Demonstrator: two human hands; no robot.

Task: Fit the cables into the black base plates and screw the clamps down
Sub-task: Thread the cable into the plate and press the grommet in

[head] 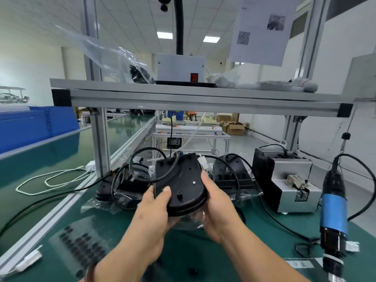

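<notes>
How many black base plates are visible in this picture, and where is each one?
3. The held base plate is gripped by the left hand and right hand; the left base plate and the right base plate lie behind it. Others may be hidden.

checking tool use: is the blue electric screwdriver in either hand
No, the blue electric screwdriver is untouched at right; the left hand and right hand hold the black plastic base plate.

Black base plate (183,184), green bench (203,259)
</notes>
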